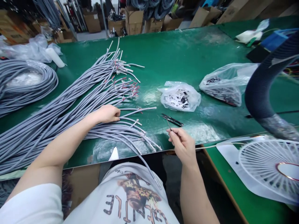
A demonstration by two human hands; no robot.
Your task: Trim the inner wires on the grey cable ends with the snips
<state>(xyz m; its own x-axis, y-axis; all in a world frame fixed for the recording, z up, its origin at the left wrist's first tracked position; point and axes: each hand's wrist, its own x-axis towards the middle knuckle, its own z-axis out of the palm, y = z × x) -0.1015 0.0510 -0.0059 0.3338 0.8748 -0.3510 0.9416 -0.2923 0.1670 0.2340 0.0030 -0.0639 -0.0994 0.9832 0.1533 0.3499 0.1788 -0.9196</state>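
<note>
Long grey cables point(77, 90) lie in thick bundles across the table, their stripped ends with red and white wires pointing right. My left hand point(107, 114) is closed on a grey cable point(130, 109) at the near side of the middle bundle. Other loose cable ends fan out just below that hand, one hanging over the table's front edge. Near the same edge, my right hand point(182, 143) pinches a thin dark stick-like piece point(168, 125), its exact kind too small to make out. Black thread snips point(172, 120) lie on the table just beyond those fingers.
A clear bag point(195, 101) of small white and black pieces sits beyond the snips, with another bag point(224, 93) of dark pieces to its right. A thick dark hose point(259, 90) and a white fan point(263, 161) stand at right. Coiled cable point(49, 84) lies left.
</note>
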